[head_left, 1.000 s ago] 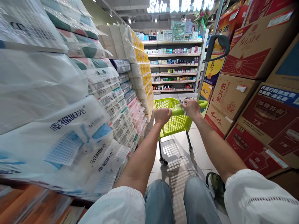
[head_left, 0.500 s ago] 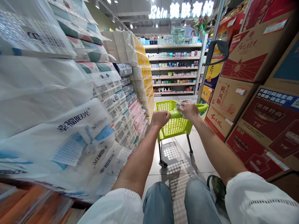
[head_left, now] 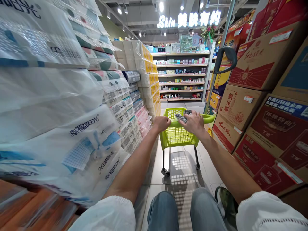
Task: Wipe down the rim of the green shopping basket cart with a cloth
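A lime-green shopping cart with a lattice basket stands on the floor in front of my knees. My left hand is closed around the left end of its green handle. On the middle of that handle lies my right hand, its fingers bent over a crumpled black-and-white striped cloth. The cloth presses on the handle and sticks out to the left of the fingers. Part of it is hidden under my right hand.
Stacked packs of tissue paper rise close on the left. Cardboard cartons are piled on the right, beside a metal post with a dark grey handle. Shelves of small boxed goods stand at the far end of the tiled aisle.
My right hand and the striped cloth have slid a little left along the handle, and more of the cloth shows. My left hand stays at the handle's left end. The view has shifted slightly.
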Action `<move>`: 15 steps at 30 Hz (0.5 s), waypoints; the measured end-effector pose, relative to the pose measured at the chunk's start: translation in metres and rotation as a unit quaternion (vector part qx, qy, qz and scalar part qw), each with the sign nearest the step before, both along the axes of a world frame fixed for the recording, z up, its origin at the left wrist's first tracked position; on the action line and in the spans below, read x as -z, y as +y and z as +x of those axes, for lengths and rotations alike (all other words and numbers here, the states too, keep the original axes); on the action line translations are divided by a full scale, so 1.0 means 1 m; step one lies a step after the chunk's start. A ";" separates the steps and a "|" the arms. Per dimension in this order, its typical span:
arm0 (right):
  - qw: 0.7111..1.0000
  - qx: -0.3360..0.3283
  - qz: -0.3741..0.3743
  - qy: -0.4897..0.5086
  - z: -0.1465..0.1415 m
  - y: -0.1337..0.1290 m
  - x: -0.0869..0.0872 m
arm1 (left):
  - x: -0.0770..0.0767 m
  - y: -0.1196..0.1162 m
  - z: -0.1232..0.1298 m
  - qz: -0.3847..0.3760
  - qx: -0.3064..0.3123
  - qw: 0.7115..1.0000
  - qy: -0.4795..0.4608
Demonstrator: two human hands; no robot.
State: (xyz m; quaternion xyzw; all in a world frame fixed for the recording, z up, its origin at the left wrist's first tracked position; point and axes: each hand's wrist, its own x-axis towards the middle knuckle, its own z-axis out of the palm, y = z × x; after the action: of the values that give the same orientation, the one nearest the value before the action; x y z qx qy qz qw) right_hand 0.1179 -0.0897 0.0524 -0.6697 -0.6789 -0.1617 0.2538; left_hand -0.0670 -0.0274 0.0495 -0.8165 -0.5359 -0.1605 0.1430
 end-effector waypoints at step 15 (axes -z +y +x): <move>0.998 -0.022 0.041 0.044 -0.025 0.013 0.002 | 0.016 -0.005 0.048 -0.014 -0.032 0.996 -0.079</move>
State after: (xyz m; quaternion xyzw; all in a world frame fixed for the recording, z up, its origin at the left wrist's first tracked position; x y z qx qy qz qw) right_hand 0.0927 -0.0771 0.0506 -0.6501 -0.6743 -0.1547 0.3142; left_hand -0.0194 -0.0329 0.0332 -0.7857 -0.5733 -0.2123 0.0941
